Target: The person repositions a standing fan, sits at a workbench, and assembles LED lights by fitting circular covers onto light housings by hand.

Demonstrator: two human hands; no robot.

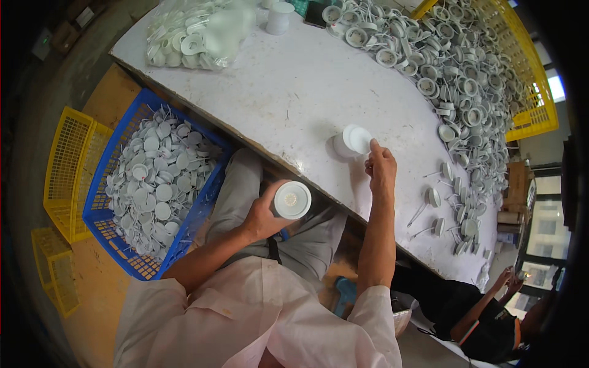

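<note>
I see two bare hands working round white plastic lamp parts at a scuffed white worktable (294, 92).

My view has the left hand (264, 214) curled around a round white plastic downlight housing (292, 200), held over the lap below the table edge, its pale disc face up; the right hand (381, 168) pinches a short stack of smooth white plastic discs (353, 141) standing on the tabletop; a blue lattice plastic crate (116, 233) beside the knee holds white round fittings (156, 184); more wired fittings (454, 73) heap along the table's far side.
</note>
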